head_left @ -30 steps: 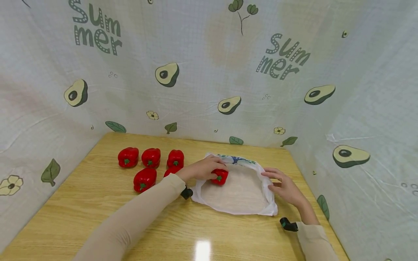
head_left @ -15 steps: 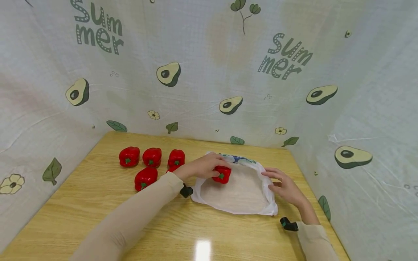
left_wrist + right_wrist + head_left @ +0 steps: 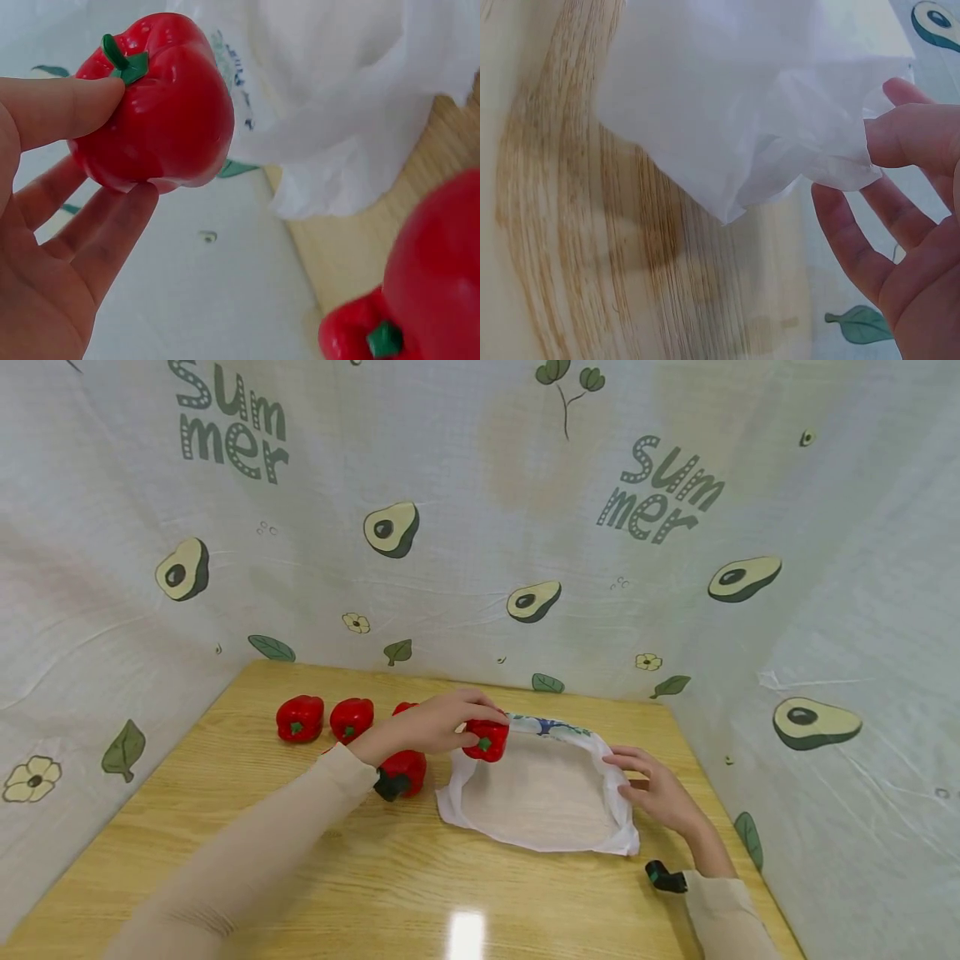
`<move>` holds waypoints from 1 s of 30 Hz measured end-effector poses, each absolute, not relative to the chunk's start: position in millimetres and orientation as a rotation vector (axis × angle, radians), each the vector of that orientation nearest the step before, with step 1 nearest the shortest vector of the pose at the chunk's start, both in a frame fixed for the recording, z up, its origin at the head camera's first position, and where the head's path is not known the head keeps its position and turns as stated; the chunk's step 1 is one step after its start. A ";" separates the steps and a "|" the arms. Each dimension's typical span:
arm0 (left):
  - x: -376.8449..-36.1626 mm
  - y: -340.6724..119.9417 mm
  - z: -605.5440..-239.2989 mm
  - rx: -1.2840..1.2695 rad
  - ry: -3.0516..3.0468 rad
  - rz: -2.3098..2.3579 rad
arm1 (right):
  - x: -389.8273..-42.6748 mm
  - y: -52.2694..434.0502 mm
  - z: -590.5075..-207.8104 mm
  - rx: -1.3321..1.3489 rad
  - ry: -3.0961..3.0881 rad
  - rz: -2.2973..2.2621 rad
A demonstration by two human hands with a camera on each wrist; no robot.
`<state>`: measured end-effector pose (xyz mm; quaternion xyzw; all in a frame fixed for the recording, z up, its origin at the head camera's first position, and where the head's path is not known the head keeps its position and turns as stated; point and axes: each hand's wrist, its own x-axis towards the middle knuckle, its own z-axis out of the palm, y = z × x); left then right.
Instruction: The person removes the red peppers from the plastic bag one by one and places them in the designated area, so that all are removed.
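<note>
My left hand [image 3: 442,722] grips a red bell pepper [image 3: 487,740] above the left rim of a white plastic bag [image 3: 536,846]. In the left wrist view the thumb lies near the green stem of this bell pepper [image 3: 161,112], and fingertips support it from below. The bag lies with its mouth spread wide, and blue and green print shows on its far edge. My right hand [image 3: 660,789] pinches the bag's right rim. In the right wrist view that hand [image 3: 922,202] has its thumb on one side of the thin bag [image 3: 720,97] and fingers on the other.
Left of the bag, several red bell peppers stand on the wooden table [image 3: 420,885], among them a far-left pepper [image 3: 300,720] and a near pepper [image 3: 408,768]. My left arm partly covers others. A printed cloth [image 3: 450,568] hangs behind and along both sides.
My left hand has lifted the bell pepper and carried it leftward, from over the bag's inside to its left rim. The right hand stays at the bag's right rim.
</note>
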<state>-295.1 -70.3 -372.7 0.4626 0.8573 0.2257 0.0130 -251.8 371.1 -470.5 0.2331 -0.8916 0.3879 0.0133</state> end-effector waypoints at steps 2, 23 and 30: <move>-291.0 -80.7 -366.2 1.411 2.700 0.699 | -251.1 370.7 -469.1 0.723 -2.775 1.219; -275.5 -200.8 -346.7 1.300 2.897 0.648 | -251.8 372.1 -472.4 0.693 -2.789 1.194; -268.1 -245.0 -352.2 1.246 2.990 0.622 | -251.3 373.7 -471.8 0.753 -2.748 1.160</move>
